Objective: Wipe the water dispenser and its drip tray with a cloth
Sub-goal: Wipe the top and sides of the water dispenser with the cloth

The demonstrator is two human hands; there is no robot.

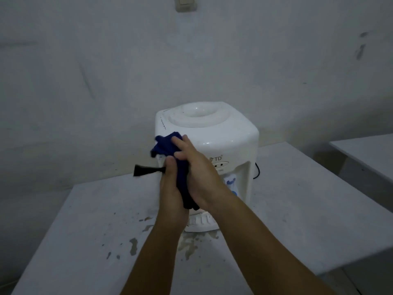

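Observation:
A white tabletop water dispenser (225, 133) stands on a white table, with no bottle on its round top opening. Its white slotted drip tray (201, 222) juts out at the base, partly hidden by my arms. A dark blue cloth (168, 144) is bunched between both hands in front of the dispenser's upper left corner. My left hand (171, 188) grips its lower part, and a dark strip sticks out to the left. My right hand (196, 173) is wrapped over the cloth from the right. A blue tap (230, 181) shows beside my right wrist.
The white table (287, 220) has chipped paint and stains in front of the dispenser. A black cable (257, 171) runs behind the dispenser's right side. A second white surface (365, 152) stands at the right. A light switch (185, 3) sits high on the wall.

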